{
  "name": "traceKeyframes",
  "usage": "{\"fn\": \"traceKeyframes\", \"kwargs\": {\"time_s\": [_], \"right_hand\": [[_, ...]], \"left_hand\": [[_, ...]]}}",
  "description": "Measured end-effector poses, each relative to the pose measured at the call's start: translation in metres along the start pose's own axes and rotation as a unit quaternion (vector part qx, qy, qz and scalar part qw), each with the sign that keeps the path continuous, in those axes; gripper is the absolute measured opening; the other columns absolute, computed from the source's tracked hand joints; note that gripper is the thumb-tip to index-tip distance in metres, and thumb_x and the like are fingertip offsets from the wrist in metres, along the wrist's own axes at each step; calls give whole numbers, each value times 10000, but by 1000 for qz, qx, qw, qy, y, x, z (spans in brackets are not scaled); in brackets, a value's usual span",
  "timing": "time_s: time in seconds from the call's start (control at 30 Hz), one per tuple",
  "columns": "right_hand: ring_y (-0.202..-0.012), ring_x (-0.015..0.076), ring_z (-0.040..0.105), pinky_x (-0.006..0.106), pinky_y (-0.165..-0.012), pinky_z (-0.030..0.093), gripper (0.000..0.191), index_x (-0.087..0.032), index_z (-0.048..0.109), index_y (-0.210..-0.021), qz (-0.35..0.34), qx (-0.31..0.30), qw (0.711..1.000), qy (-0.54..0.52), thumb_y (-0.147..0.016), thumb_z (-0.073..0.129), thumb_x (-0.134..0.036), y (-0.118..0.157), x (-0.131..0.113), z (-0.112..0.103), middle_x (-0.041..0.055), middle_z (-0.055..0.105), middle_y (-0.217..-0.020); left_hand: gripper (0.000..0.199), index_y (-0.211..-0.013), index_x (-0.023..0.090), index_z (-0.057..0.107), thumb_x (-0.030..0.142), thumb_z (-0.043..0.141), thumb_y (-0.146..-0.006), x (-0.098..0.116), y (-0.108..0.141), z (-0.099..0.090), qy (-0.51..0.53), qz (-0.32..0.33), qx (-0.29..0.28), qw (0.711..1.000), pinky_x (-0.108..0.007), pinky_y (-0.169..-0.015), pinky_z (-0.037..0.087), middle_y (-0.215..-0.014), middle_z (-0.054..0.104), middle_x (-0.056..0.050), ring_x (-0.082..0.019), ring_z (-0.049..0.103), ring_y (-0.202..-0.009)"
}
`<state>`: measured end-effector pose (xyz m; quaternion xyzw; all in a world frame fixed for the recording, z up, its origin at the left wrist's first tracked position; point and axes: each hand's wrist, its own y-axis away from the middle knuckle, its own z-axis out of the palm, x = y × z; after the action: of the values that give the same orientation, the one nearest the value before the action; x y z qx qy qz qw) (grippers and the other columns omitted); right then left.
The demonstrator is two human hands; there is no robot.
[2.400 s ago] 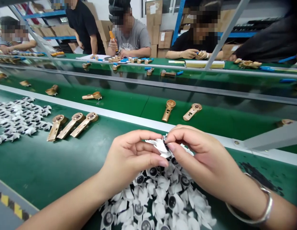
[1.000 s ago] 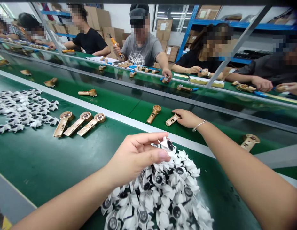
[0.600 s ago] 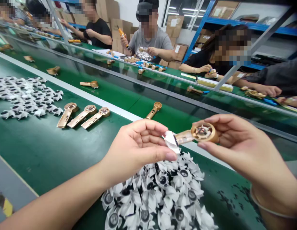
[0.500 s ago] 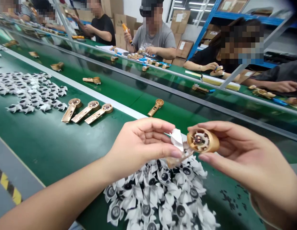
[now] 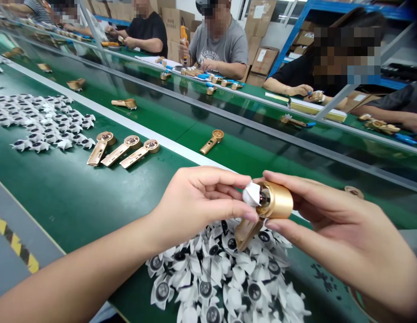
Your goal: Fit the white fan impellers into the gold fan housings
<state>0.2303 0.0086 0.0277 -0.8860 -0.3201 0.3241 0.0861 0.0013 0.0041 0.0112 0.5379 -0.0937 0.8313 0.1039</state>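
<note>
A white piece partly hides the opening of the gold housing.

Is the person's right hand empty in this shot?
No, the right hand is wrapped around a gold metal housing, holding it up in the air.

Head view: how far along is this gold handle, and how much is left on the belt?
Looks done: nothing clearly finished; the three gold handles lying on the belt show no white piece. In hand: the right hand holds a gold handle while the left hand holds a white piece at its round end. Left: a large pile of white pieces in front, another pile further left.
</note>
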Motion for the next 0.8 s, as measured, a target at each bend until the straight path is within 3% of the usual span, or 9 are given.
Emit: {"fn": "traceKeyframes", "kwargs": {"time_s": [0.13,0.3,0.43,0.53,0.63,0.7,0.77,0.8], "right_hand": [[-1131,218,670,306,-1011,551,514,-259,521,-1414,-92,6,991,101,-918,640,-326,2,-3,-1,35,657,-1319],[-1323,176,522,244,-1183,353,585,-130,419,-1491,-201,-3,959,199,-940,596,-220,7,-6,-3,46,543,-1454],[-1393,154,434,233,-1229,243,614,-117,365,-1519,-216,-24,953,210,-943,571,-166,9,-9,-4,18,430,-1546],[-1372,167,463,258,-1207,298,594,-159,382,-1514,-208,-25,956,206,-944,547,-131,11,-15,-1,17,428,-1549],[-1213,194,610,274,-1057,476,519,-174,471,-1456,-156,7,974,166,-950,575,-230,7,-15,5,63,597,-1400],[-1026,218,695,302,-871,566,477,-192,560,-1374,-53,36,990,123,-932,608,-366,-4,-1,8,78,704,-1224],[-854,233,712,330,-711,562,430,-224,658,-1240,92,65,987,114,-903,610,-486,-22,27,8,72,752,-1050],[-783,240,702,340,-652,539,419,-228,696,-1160,172,72,975,123,-897,588,-535,-31,46,7,74,758,-965]], "left_hand": [[348,-911,205,798,9,843,-627,-2,0,-2,-15,2,-12,1000,-218,-713,656,-848,786,12,-152,763,-737],[295,-899,216,798,48,838,-661,-5,-1,-4,21,-37,-35,999,-236,-732,647,-866,792,8,-158,766,-751],[288,-892,195,796,62,852,-644,-8,-2,-3,38,-95,-30,994,-218,-735,632,-782,793,3,-150,763,-728],[266,-880,198,791,80,852,-650,-10,-2,-2,41,-126,-45,990,-218,-735,624,-762,793,6,-149,761,-738],[353,-972,222,777,140,871,-641,-4,-4,-5,-18,-110,-37,993,-231,-750,620,-820,795,4,-160,759,-806],[498,-1108,231,739,229,886,-633,6,-8,-14,-138,-79,-13,987,-251,-726,619,-923,788,-24,-183,746,-860],[534,-1183,240,707,335,851,-678,20,-13,-29,-318,-33,-4,947,-252,-679,599,-1090,748,-57,-198,717,-916],[466,-1169,250,716,377,803,-729,26,-16,-37,-416,-12,-22,909,-246,-668,579,-1190,710,-62,-198,698,-944]]}}
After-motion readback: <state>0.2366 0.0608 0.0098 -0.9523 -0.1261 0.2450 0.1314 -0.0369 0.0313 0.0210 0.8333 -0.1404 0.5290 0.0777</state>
